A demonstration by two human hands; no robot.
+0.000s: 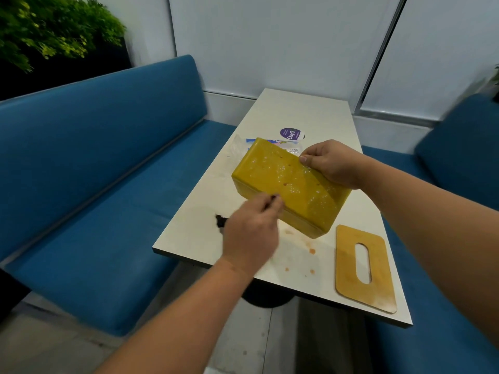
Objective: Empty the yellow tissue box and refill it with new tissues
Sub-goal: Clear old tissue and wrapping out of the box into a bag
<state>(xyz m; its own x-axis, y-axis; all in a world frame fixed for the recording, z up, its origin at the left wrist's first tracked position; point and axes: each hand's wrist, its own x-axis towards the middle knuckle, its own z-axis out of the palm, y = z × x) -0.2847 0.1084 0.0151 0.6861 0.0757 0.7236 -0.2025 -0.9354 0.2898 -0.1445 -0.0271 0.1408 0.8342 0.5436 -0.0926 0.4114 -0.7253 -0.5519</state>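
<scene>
Head view: right hand (330, 164) fingers curled gripping tilted yellow tissue box (290, 187), left hand (251, 233) fingers pinched at its near edge.

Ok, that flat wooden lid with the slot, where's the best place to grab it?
Probably by the near end of the lid, which sticks out past the table edge. It lies flat, so a thumb on top and fingers underneath, coming from the near side, should pinch it easily.

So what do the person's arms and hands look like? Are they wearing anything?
Both arms are bare as far as the picture shows: no sleeves in view. The left hand and the right hand wear no gloves, and no rings, watch or bracelets show. The left hand is a bit blurred.
</scene>
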